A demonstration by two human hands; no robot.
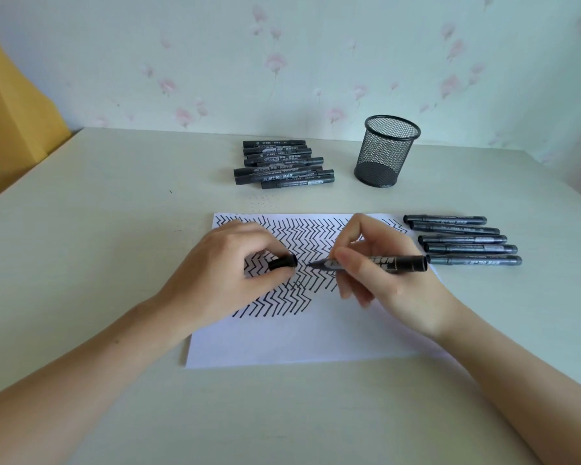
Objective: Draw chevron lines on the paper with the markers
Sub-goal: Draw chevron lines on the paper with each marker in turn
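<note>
The right hand (383, 273), at centre right of the frame, pinches an uncapped marker (369, 263) between thumb and forefinger. The marker lies nearly level, tip pointing left, over the middle of the paper (299, 340). Whether the tip touches the sheet cannot be told.

The left hand (228, 270), at centre left, curls its fingers round the cap (283, 262). The open end of the cap faces the marker tip, with a small gap between them. From this alone it cannot be judged whether the cap is coming off or going on.

The paper lies flat on the table (98, 246), under both hands. Black chevron lines (302, 233) cover its upper part, from the far edge down to about the middle. The lowest row stops near the centre of the sheet; to its right, and across the whole lower strip, the paper is blank. By this judgement the task is somewhat over half done, with the lower rows left to draw.

Outward from the hands:
- Five capped markers (463, 239) lie in a row just beside the right edge of the paper.
- A pile of markers (282, 164) lies at upper centre, well apart from the sheet.
- A mesh pen cup (386, 151) stands upright to the right of that pile, with no markers visible in it.
</note>
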